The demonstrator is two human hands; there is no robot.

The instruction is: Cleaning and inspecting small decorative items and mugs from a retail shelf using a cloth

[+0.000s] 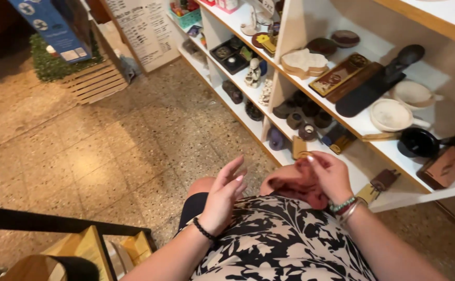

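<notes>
Floor: speckled beige terrazzo floor (108,151), bare through the middle of the view; the person sits or crouches low over it, knees toward the shelving.
Shelving: white open wooden shelf unit (290,62) running up the right side; wares lie flat in single rows, each face turned upward, so they read from above.
Shelf wares: long dark wooden paddle board (365,91), two round white ceramic dishes with handles (391,114), a small black ceramic pan (419,141), a cluster of brown cylindrical wooden pots (303,112) on the lower tier.
Lap: black-and-white floral patterned fabric (279,244) covers the thighs and serves as a rest under both wrists.
Held thing: crumpled reddish-brown soft piece, cloth or leather (295,184), lies on the lap just before the shelf edge, bunched under the right hand.
Right hand (331,174): fingers curled and pinching the top of the reddish-brown piece, apparently to lift or open a fold; beaded bracelets at the wrist.
Left hand (225,198): fingers spread and loose, palm turned inward, holding nothing, just beside the piece but apart from it; a black bead band at the wrist.
</notes>
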